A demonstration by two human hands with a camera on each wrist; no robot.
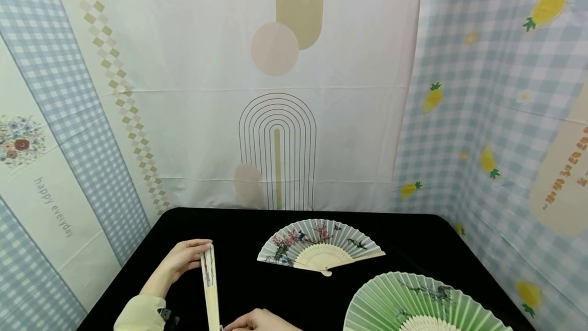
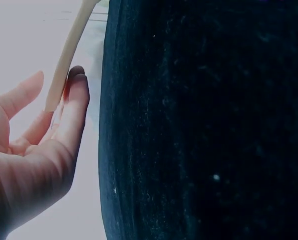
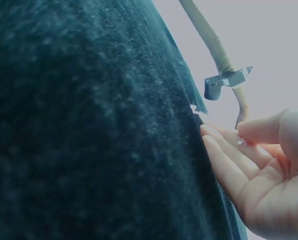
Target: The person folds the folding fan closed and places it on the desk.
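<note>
A folded hand fan (image 1: 211, 300), pale wood with a strip of printed cloth showing near its top, stands nearly lengthwise at the left front of the black table. My left hand (image 1: 181, 258) has its fingers against the fan's far end. In the left wrist view, the thumb (image 2: 26, 92) is apart from the wooden end (image 2: 64, 75), which leans on the fingers. My right hand (image 1: 262, 321), partly cut off by the lower frame edge, pinches the fan's near end between thumb and fingertips. In the right wrist view, a small white spot shows at that pinch; the fan is mostly hidden there.
A spread white fan with pink flowers (image 1: 285, 241) lies at the middle back of the black-covered table (image 1: 193, 218). Nearer, at the right, lies a spread green fan (image 1: 376, 303), cut off by the frame. Patterned cloths hang behind and at both sides.
</note>
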